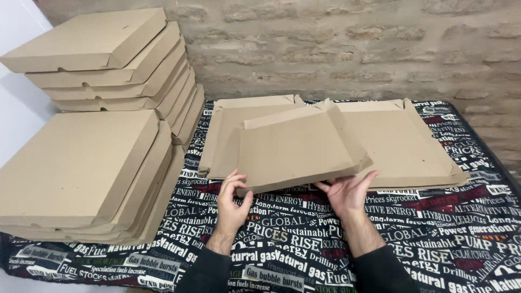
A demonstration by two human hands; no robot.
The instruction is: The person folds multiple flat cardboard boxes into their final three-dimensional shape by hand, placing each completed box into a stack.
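- Left hand (232, 202): grip pinched on the near left corner of a flat, partly folded brown corrugated cardboard pizza box blank (299, 147); thumb on top, fingers curled at the edge.
- Right hand (347, 192): palm up beneath the blank's near edge, fingers spread and touching its underside, thumb out to the right; it supports rather than clamps.
- The blank is held tilted just above the surface, near edge low, far edge raised, with its side flaps partly turned up.
- Directly beneath and behind it lies a low pile of flat unfolded brown cardboard blanks (401, 141), spread across the far half of the surface.
- The surface carries a black cloth printed with white and red lettering (434, 239).
- On the left, near, a stack of closed, assembled brown cardboard pizza boxes (76, 168) rests on the cloth.
- Behind that, a second, taller stack of assembled boxes (108, 54), fanned unevenly.
- A rough brick wall (353, 49) stands behind the surface.
- Both forearms wear dark sleeves.
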